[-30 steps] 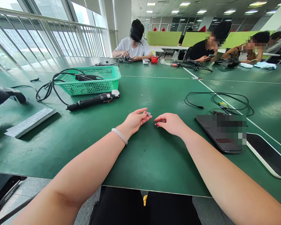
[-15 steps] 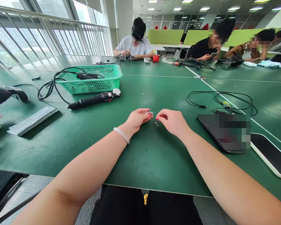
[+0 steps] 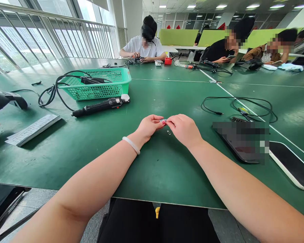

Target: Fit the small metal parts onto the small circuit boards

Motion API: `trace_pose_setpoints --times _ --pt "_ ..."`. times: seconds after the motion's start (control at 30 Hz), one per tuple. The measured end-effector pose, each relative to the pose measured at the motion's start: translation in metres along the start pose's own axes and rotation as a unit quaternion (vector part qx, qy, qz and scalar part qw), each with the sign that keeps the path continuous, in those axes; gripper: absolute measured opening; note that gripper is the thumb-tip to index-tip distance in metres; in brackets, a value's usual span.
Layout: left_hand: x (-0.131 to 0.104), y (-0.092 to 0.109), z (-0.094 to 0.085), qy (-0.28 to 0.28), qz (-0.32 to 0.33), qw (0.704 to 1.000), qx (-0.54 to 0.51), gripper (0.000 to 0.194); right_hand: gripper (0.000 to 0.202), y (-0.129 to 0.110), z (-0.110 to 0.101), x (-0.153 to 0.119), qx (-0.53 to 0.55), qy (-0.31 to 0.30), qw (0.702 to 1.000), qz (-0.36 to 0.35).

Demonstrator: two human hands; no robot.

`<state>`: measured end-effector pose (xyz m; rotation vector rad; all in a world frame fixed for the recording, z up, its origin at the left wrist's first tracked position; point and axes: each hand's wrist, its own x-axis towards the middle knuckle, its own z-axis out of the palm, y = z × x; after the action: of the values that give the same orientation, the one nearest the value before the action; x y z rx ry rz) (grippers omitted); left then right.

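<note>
Over the green desk (image 3: 152, 182), the left hand (image 3: 150, 127) pinches a small shiny part (image 3: 163, 120). The right hand (image 3: 184, 130) has its fingertips at the part's edge; I can't tell if they grip anything. A tiny flat piece (image 3: 168, 132) lies just below them. It looks like careful finger work, so the next move needs a steady hold and gentle fingers.

The left arm (image 3: 91, 184) and the right arm (image 3: 238, 192) both stretch forward and inward, the left hand (image 3: 147, 129) having its thumb bent toward its fingers, and the right hand (image 3: 186, 131) having its back turned upward and its curled fingertips just beside the left thumb.
</note>
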<state>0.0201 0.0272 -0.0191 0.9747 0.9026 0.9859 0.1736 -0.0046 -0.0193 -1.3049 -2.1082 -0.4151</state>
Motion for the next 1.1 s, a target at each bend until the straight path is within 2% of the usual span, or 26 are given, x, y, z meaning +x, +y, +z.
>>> trace_pose_setpoints --times 0.23,0.4,0.5,0.7,0.83,1.0,1.1 --pt "-0.0022 0.0029 0.0016 0.012 0.050 0.998 0.046 0.025 0.029 -0.0021 -0.0002 0.0008 -0.063 0.005 0.998 -0.022" --pt "-0.0040 0.0057 0.0036 -0.003 0.065 0.995 0.070 0.026 0.027 0.0020 0.0020 -0.0013 -0.028 0.026 0.999 -0.028" --pt "-0.0046 0.0064 0.0026 -0.019 0.061 0.995 0.079 0.025 0.024 0.0041 0.0018 -0.0012 0.021 0.028 0.999 -0.014" --pt "-0.0041 0.0054 0.0002 -0.043 0.024 0.999 0.015 0.022 0.015 0.0062 0.0005 0.0000 0.086 0.047 0.995 0.021" --pt "-0.0033 0.0051 0.0006 -0.034 -0.008 0.999 -0.035 0.019 0.013 0.0067 0.0012 -0.0002 0.097 0.062 0.993 0.027" --pt "-0.0030 0.0062 0.0005 -0.013 -0.019 0.999 -0.045 0.016 0.016 0.0045 -0.0015 -0.0004 0.126 0.029 0.990 0.052" --pt "-0.0019 0.0056 -0.0006 -0.001 -0.013 0.999 -0.036 0.017 0.021 0.0056 -0.0072 -0.0008 0.161 -0.007 0.979 0.125"
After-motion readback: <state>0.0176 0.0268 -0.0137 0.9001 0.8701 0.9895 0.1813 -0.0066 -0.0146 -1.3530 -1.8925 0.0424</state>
